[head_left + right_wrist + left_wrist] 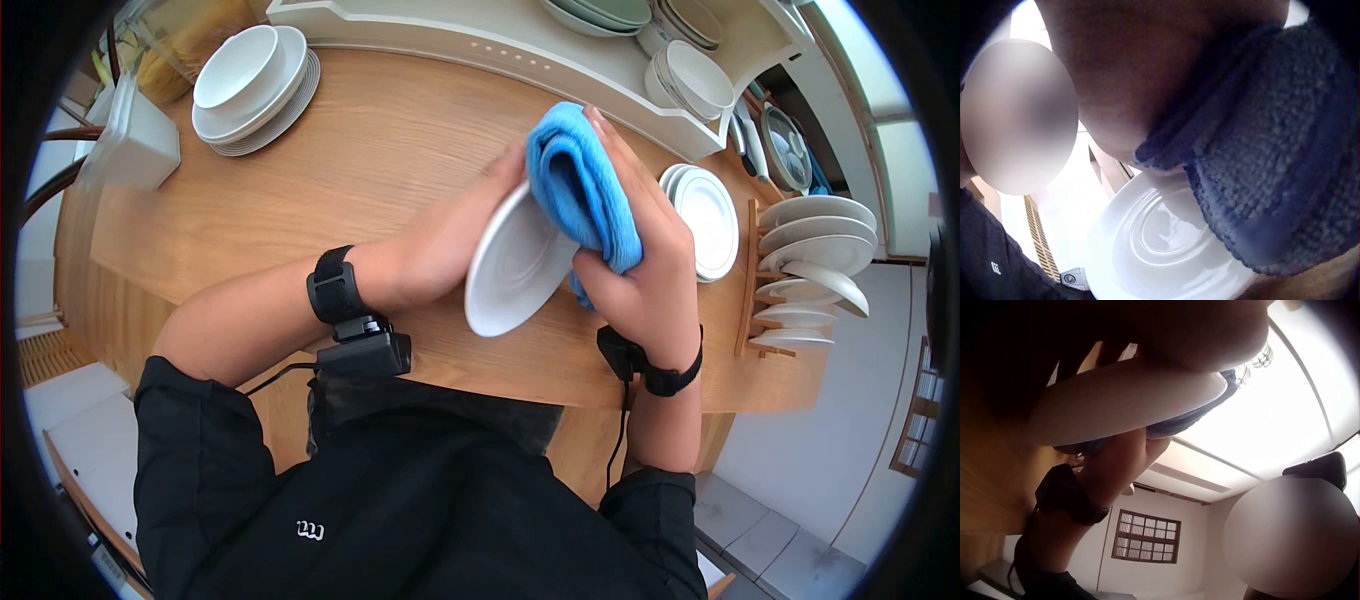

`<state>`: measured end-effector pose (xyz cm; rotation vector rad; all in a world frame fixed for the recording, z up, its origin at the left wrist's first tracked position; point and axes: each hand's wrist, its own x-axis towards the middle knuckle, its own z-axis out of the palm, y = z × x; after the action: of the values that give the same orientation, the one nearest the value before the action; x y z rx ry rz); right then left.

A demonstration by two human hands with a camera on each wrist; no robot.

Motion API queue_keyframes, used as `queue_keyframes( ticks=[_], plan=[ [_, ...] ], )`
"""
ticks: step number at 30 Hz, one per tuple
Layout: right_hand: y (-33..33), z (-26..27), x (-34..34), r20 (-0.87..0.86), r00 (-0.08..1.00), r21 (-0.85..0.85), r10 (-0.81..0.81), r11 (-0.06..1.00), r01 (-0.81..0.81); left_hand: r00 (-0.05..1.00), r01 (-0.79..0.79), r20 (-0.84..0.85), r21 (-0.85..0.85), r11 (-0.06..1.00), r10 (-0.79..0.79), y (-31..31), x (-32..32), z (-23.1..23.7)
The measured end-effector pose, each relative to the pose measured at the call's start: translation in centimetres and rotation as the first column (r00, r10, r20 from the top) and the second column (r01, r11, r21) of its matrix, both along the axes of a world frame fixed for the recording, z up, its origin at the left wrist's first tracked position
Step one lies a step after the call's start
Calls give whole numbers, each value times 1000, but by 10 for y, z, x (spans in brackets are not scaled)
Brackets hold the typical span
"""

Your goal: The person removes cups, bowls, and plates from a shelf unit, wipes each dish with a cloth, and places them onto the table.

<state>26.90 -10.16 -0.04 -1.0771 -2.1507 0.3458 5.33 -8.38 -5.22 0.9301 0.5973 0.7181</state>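
Note:
Tilted on edge above the table is a white plate [508, 280], which my left hand [440, 245] grips by its far side. My right hand [655, 265] holds a folded blue cloth [585, 180] over the plate's upper right part, thumb on the near side. Seen from the right wrist, the cloth [1279, 150] overlaps the plate's ringed face [1129, 256]. In the left wrist view the plate [1122, 403] appears nearly edge-on, hiding much of the cloth behind it. Most of my left fingers are hidden by the plate and cloth in the head view.
Small white plates [708, 225] are stacked to the right, beside a wooden rack [752, 290] with several upright dishes [818, 250]. Bowls and plates [255, 90] form a stack at the back left, near a white container [140, 135]. A white shelf [480, 50] with bowls runs along the back.

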Motion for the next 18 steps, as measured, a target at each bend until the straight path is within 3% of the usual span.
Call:
queue_keyframes(
  ticks=[1,2,4,5,7,8,10,12,13,14,16,18],
  plan=[
    [2,-4,2,-20,1000,-47,-8,999,7,994,81,84,-113,990,-72,9,-2,-12],
    [2,-4,3,-20,1000,-45,-11,999,10,994,84,84,-111,990,-75,12,-2,-14],
    [2,-6,3,-19,1000,-11,-4,1000,4,975,-2,219,-180,984,42,14,0,-10],
    [0,-8,2,-20,1000,-11,-7,1000,7,949,-24,287,-357,934,134,13,1,-7],
    [-4,-10,0,98,968,-13,229,973,-229,930,13,347,-367,930,123,21,-4,-15],
    [-10,-8,-3,246,928,-35,281,959,-281,907,49,406,-373,926,116,26,-9,-21],
    [-17,2,-13,291,915,-133,282,958,-253,911,88,410,-322,943,55,31,-13,-27],
    [-14,14,0,275,925,-187,263,958,-217,897,5,414,-358,934,154,29,-11,-29],
    [-14,18,9,265,935,-238,236,956,-174,879,94,459,-433,897,129,34,-13,-28],
    [-11,16,17,270,939,-232,212,961,-150,880,117,462,-427,897,106,38,-15,-29],
    [-4,9,29,426,904,-9,37,999,-36,916,155,399,-431,889,34,44,-16,-25],
    [-8,2,19,338,939,-44,56,998,-43,936,119,350,-426,897,43,49,-8,-23]
  ],
)
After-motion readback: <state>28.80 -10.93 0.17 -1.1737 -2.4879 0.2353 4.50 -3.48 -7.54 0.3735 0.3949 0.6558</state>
